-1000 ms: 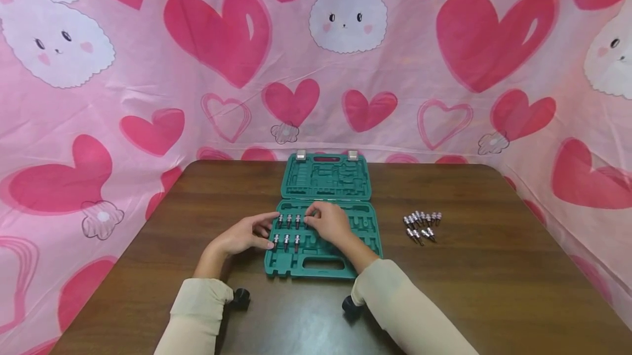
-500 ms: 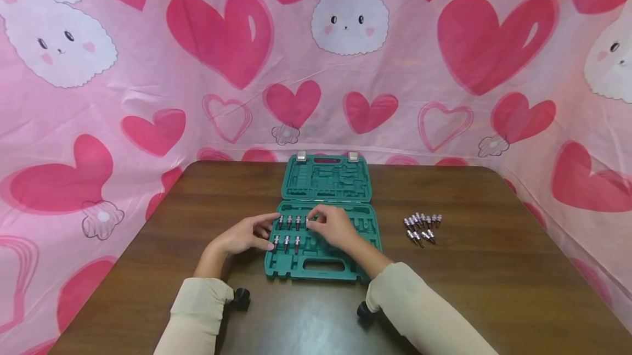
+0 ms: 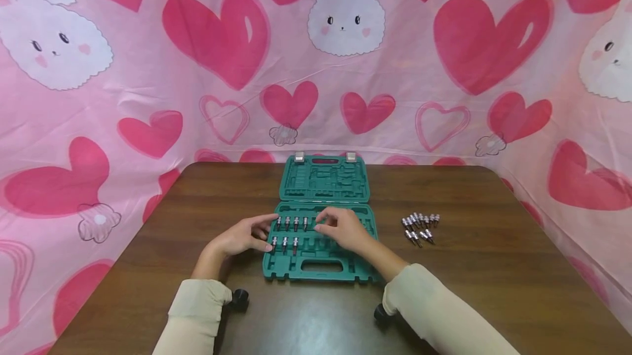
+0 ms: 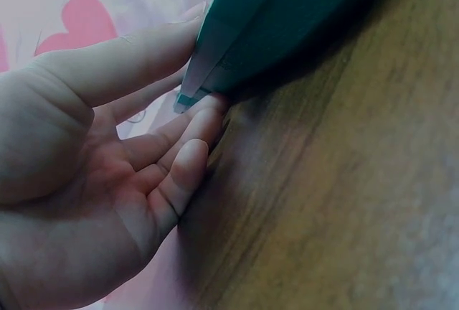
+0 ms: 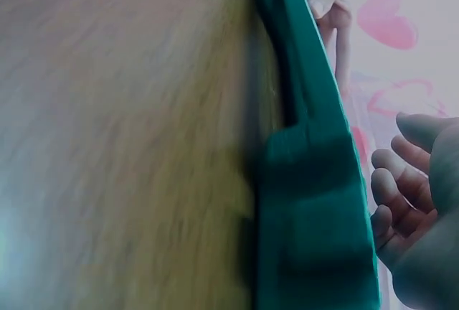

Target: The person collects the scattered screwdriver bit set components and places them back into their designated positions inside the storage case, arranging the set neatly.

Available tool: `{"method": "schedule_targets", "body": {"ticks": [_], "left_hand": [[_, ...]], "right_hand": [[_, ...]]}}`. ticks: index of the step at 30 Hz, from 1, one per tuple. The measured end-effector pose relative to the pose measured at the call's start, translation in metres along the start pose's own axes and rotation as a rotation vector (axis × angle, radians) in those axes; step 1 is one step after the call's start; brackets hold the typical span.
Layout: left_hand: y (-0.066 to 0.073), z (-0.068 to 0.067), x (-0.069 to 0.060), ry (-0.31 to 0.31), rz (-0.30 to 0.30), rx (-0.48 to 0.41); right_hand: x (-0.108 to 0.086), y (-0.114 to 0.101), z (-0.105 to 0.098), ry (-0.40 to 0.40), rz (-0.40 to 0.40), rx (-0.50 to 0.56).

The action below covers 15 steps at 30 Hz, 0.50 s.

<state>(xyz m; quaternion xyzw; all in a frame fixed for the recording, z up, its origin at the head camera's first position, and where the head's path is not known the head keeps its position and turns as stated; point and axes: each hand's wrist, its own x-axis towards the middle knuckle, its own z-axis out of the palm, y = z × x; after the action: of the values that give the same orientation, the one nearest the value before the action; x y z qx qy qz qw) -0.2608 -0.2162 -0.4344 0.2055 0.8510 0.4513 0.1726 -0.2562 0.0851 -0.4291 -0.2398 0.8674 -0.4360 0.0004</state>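
Note:
A green plastic tool case (image 3: pixel 291 265) lies unfolded on the table. Silver bit sockets (image 3: pixel 296 223) with dark tips sit in its slots, in an upper and a lower row on the left side. My left hand (image 3: pixel 242 235) rests against the case's left edge, forefinger and thumb touching the rim; the left wrist view shows fingertips (image 4: pixel 190 156) by its side wall. Just right of the upper row's last bit socket (image 3: pixel 305 223), my right hand (image 3: pixel 345 229) hovers over the tray, thumb and forefinger apart. Nothing shows between them.
A loose cluster of several bit sockets (image 3: pixel 419 222) lies on the brown table (image 3: pixel 459 267), right of the case. The raised lid (image 3: pixel 324 179) with two latches stands behind the tray. A pink heart-patterned cloth (image 3: pixel 222 113) surrounds the table.
My right hand has let go of a bit socket, which now sits fourth in the upper row, and has moved slightly right. The left hand has kept its place on the case edge.

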Motion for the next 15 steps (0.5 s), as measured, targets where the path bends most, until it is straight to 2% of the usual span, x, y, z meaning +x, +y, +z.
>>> {"method": "schedule_targets", "body": {"ticks": [8,15], "left_hand": [[0.0,0.0,-0.001,0.0,0.005,-0.005],[0.001,0.0,-0.002,0.004,0.009,-0.016]], "right_hand": [[-0.014,0.009,-0.015,0.01,-0.018,-0.007],[-0.027,0.022,-0.028,0.062,0.013,0.003]]}}
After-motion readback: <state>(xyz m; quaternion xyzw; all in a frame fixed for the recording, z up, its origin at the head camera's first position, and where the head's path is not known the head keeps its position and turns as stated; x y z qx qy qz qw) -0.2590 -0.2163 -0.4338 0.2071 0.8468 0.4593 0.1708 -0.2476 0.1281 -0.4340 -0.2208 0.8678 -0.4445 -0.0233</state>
